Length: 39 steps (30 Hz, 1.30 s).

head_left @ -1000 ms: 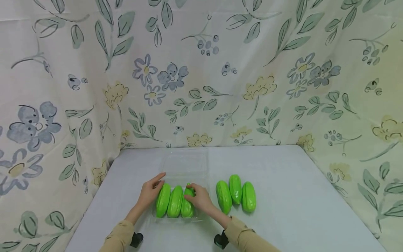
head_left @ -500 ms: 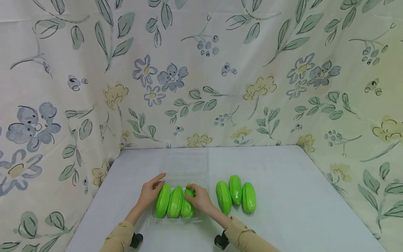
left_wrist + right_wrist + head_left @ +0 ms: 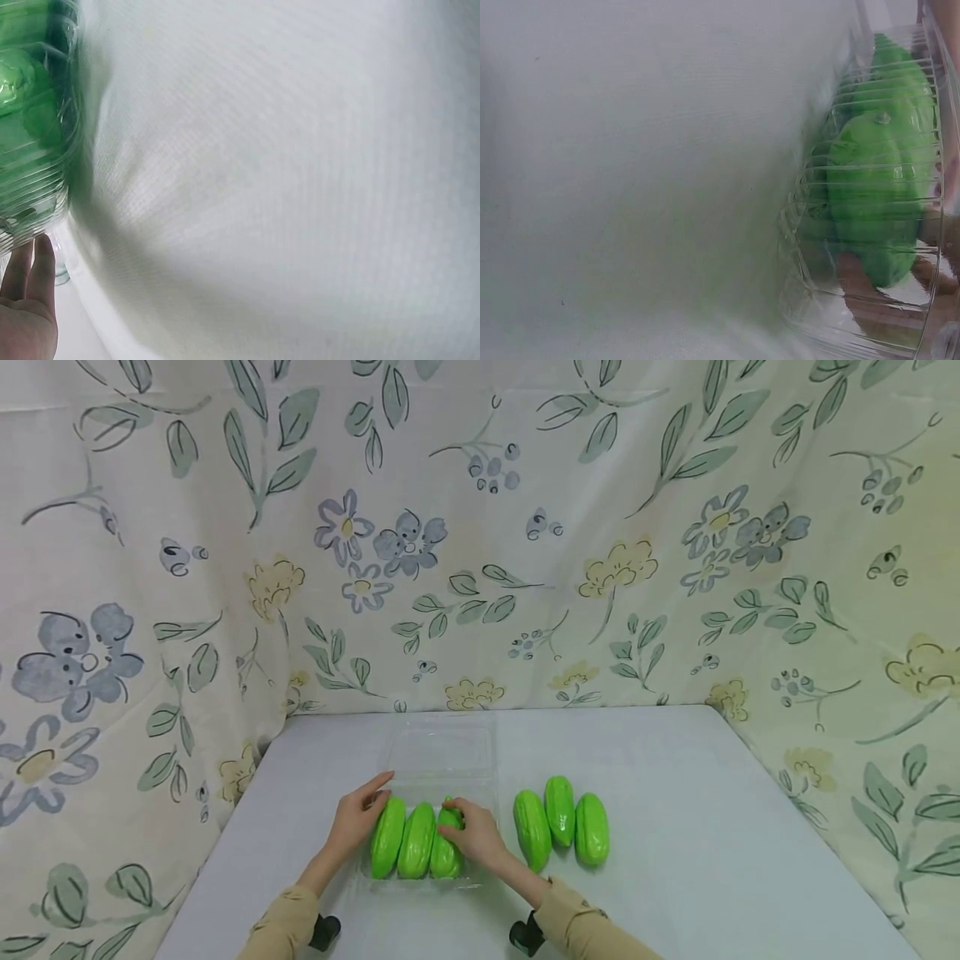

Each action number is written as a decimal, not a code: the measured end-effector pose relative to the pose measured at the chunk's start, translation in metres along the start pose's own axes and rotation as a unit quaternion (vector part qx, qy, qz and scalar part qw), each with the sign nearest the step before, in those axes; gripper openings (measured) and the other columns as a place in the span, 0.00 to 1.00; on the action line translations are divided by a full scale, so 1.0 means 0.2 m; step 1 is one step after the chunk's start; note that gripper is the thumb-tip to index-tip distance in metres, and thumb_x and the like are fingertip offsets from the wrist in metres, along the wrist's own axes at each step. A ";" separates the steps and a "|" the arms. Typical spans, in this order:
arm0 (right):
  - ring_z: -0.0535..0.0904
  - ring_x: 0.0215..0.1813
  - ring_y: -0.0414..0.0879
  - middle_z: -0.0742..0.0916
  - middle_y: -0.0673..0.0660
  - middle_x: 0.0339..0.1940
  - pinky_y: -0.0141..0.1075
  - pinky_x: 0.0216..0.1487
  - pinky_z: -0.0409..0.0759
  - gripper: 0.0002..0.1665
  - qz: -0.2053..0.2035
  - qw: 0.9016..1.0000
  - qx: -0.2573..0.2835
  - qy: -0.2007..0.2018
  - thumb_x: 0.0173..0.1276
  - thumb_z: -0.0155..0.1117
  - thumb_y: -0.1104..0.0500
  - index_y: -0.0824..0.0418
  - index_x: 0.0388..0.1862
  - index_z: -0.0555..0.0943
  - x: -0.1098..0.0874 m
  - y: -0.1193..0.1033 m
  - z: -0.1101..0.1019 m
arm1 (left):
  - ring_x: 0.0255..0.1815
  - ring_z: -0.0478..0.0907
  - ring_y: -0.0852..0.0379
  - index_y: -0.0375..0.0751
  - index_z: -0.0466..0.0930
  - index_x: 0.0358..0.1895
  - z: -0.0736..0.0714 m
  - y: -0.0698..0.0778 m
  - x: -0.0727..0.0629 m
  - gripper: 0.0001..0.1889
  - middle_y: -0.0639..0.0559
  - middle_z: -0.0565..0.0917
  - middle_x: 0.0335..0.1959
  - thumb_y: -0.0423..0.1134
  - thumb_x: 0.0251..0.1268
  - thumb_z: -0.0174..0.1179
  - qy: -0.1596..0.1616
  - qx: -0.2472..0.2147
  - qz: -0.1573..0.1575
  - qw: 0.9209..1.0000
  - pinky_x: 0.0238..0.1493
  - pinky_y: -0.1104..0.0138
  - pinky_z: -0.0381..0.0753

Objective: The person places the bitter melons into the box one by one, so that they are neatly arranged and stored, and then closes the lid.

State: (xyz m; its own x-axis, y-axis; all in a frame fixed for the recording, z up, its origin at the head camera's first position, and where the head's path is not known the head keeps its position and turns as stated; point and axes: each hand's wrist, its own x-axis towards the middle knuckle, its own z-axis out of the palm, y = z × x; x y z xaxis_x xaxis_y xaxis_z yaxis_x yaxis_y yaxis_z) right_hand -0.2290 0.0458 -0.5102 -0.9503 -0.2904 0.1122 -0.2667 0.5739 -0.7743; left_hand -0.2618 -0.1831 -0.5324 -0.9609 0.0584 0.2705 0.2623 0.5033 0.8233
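In the head view a clear plastic container (image 3: 480, 886) holds 3 bright green, glossy cucumber-shaped vegetables side by side: a left one (image 3: 386, 843), a middle one (image 3: 416, 843) and a right one (image 3: 446, 858). My right hand (image 3: 478, 837) holds the far end of the right one between thumb and fingers. At the container's left side is my left hand (image 3: 356, 820), its index finger stretched out past the left vegetable. The left wrist view has two extended fingers (image 3: 41, 274) against the ribbed plastic wall. Through the plastic, the right wrist view shows a green vegetable (image 3: 874, 187).
The container's clear lid (image 3: 441, 752) lies open behind it. To the right, 3 more green vegetables, among them a ridged one (image 3: 532, 831), lie on the white table (image 3: 675, 827). A floral cloth (image 3: 465, 535) hangs behind the table.
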 end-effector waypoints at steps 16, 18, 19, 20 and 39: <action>0.81 0.50 0.59 0.84 0.65 0.51 0.47 0.45 0.80 0.22 -0.002 1.000 0.001 0.017 0.61 0.68 0.59 0.68 0.53 0.79 0.00 -0.01 0.00 | 0.54 0.80 0.45 0.39 0.74 0.63 0.00 0.00 0.00 0.20 0.42 0.75 0.63 0.32 0.68 0.55 0.000 0.000 0.008 1.000 0.52 0.53 0.78; 0.81 0.50 0.59 0.85 0.64 0.51 0.47 0.46 0.80 0.23 -0.001 1.000 0.000 0.024 0.60 0.68 0.58 0.67 0.52 0.79 0.00 0.00 0.00 | 0.55 0.80 0.44 0.39 0.74 0.62 0.00 0.01 0.00 0.20 0.42 0.75 0.63 0.32 0.68 0.55 -0.001 0.000 0.005 1.000 0.53 0.52 0.78; 0.81 0.50 0.59 0.85 0.64 0.50 0.47 0.46 0.80 0.22 -0.001 1.000 -0.002 0.027 0.60 0.69 0.58 0.67 0.52 0.80 0.00 0.00 0.00 | 0.55 0.80 0.44 0.40 0.74 0.62 0.00 0.01 0.00 0.20 0.42 0.75 0.63 0.32 0.68 0.55 -0.001 0.001 0.003 1.000 0.53 0.52 0.78; 0.81 0.49 0.59 0.85 0.64 0.50 0.47 0.45 0.80 0.22 -0.001 1.000 -0.002 0.029 0.60 0.69 0.58 0.67 0.52 0.80 0.00 0.00 0.00 | 0.55 0.80 0.44 0.40 0.74 0.62 0.00 0.01 0.00 0.20 0.42 0.75 0.63 0.32 0.68 0.55 -0.001 0.002 0.002 1.000 0.53 0.53 0.78; 0.74 0.34 0.46 0.83 0.65 0.42 0.34 0.32 0.71 0.27 0.006 0.999 0.002 0.033 0.64 0.65 0.55 0.67 0.59 0.75 -0.04 -0.05 -0.04 | 0.55 0.79 0.43 0.40 0.74 0.63 0.00 0.01 0.00 0.20 0.41 0.75 0.63 0.32 0.68 0.55 -0.002 0.006 -0.007 1.000 0.54 0.51 0.77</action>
State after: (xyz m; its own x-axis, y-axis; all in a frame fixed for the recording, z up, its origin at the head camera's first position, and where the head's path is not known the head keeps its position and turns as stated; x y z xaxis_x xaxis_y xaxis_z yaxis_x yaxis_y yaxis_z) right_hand -0.2201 0.0483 -0.4977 -0.9621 -0.2322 0.1429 -0.2541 0.5733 -0.7789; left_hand -0.2607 -0.1826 -0.5315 -0.9648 0.0558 0.2571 0.2485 0.5137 0.8212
